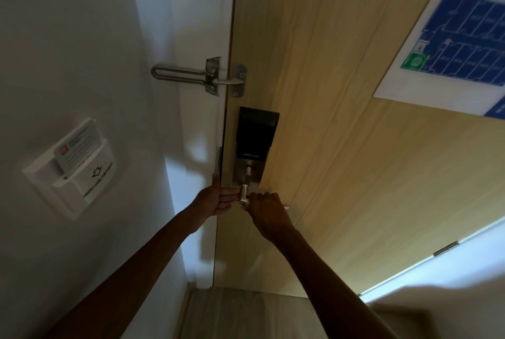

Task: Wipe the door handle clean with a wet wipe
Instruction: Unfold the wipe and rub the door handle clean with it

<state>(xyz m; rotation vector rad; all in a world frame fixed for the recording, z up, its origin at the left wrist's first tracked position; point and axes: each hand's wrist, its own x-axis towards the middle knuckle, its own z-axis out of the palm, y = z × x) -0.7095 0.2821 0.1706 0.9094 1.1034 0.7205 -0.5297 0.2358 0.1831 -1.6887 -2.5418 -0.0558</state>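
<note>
A silver lever door handle sticks out below a black smart lock plate on a light wooden door. My right hand is closed around the lever, hiding most of it; only its far tip and the hub show. A sliver of white beneath the fingers may be the wet wipe, but I cannot tell for sure. My left hand is held flat at the door edge, fingers extended and touching the handle's hub.
A metal swing-bar door guard sits above the lock. A white key-card holder with a card is on the left wall. An evacuation plan hangs on the door at upper right. Floor lies below.
</note>
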